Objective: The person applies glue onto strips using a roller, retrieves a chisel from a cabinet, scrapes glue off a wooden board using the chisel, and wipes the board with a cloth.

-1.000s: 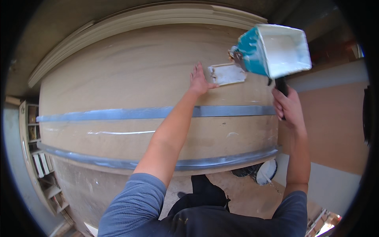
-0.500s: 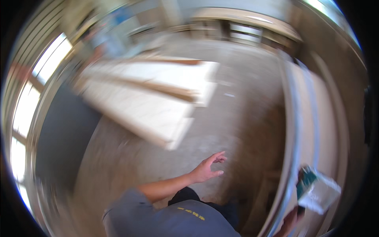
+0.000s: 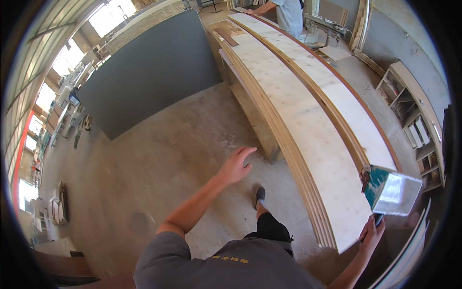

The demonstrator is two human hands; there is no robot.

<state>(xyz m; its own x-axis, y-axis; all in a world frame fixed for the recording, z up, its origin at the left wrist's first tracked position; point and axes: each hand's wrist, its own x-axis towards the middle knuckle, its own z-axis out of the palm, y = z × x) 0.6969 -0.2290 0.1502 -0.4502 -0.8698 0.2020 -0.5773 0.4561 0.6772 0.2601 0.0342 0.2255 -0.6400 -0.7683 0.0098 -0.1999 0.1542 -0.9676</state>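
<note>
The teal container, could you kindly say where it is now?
In the head view, the teal container is at the lower right, held by its black handle in the right hand, beside the white-faced boards' near ends.

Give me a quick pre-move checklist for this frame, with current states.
1. Right hand closed on black handle of teal box tool: ok.
2. Left hand free: ok, nothing in it.
3. Tool clear of right board stack: cannot tell; they overlap in view.
4. Top of left board stack bare: not ok; brown strip near its far end.
5. Co-worker away from near end: ok, at the far end.
</note>
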